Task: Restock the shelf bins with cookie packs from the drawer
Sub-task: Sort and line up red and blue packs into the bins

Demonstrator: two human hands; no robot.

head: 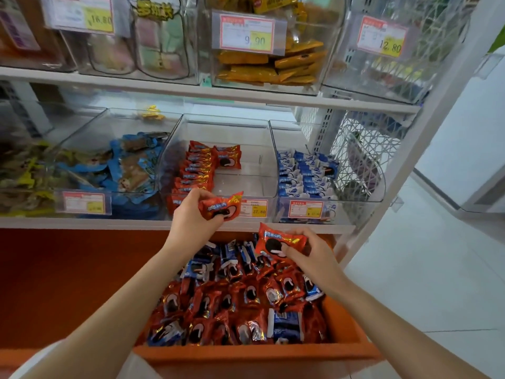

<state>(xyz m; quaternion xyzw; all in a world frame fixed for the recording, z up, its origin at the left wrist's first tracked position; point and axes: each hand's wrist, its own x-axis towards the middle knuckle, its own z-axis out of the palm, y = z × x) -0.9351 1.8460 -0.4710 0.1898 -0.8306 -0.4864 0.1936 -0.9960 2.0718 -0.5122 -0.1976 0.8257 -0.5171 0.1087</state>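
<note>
We log the left-hand pack (222, 207): glossy red, white lettering on a blue patch, a black-and-white cookie print, and a yellow flash at one corner. The right-hand pack (277, 242) carries the same red, black, white and yellow print.

Drawer (344, 332): solid orange. Inside we see mostly red packs (232, 296), with some blue packs (288, 325) marked in white.

Middle bin (246, 184): clear, with red rows (195, 170).

Right-bin packs (303, 173): blue and white.

Price label (255, 207): white, with a red border and a yellow price patch.

Upper-shelf packs (273, 67): orange-yellow.

We note the shelf board (82, 222) is white and the lower panel (68, 269) deep orange.

Side panel (363, 149): white lattice.
</note>
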